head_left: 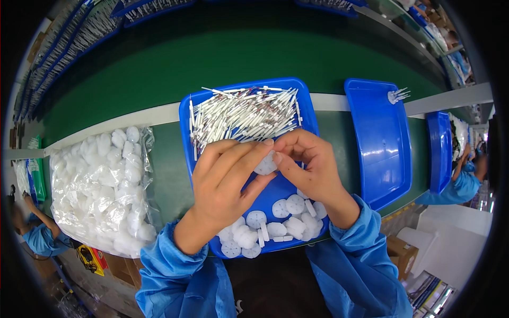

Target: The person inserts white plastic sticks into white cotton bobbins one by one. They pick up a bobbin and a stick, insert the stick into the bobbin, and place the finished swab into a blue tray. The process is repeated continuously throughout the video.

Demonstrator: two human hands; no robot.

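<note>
Left hand [221, 177] and right hand [312, 165] pinch one white disc [266, 166], fingertips closed on it, above blue tray [275, 189]. White sticks [244, 117] at tray's far end, loose discs [256, 218] at near end. Stuffed clear bag [101, 191] left, second blue tray [379, 151] right.

Green worktop [254, 58]: spreads across 12 o'clock.
Stocked trays [121, 10]: blue, toward 11 o'clock, filled with thin pale pieces.
Green tray [38, 177]: 9 o'clock, near the rim.
Left co-worker's sleeve [42, 239]: blue, 8 o'clock.
Yellow-and-red item [95, 269]: 8 o'clock, dark cable over it.
Cardboard box [401, 254]: 4 o'clock, below table height.
Right co-worker's sleeve [456, 188]: blue, 3 o'clock, just beside a blue tray [440, 153].
</note>
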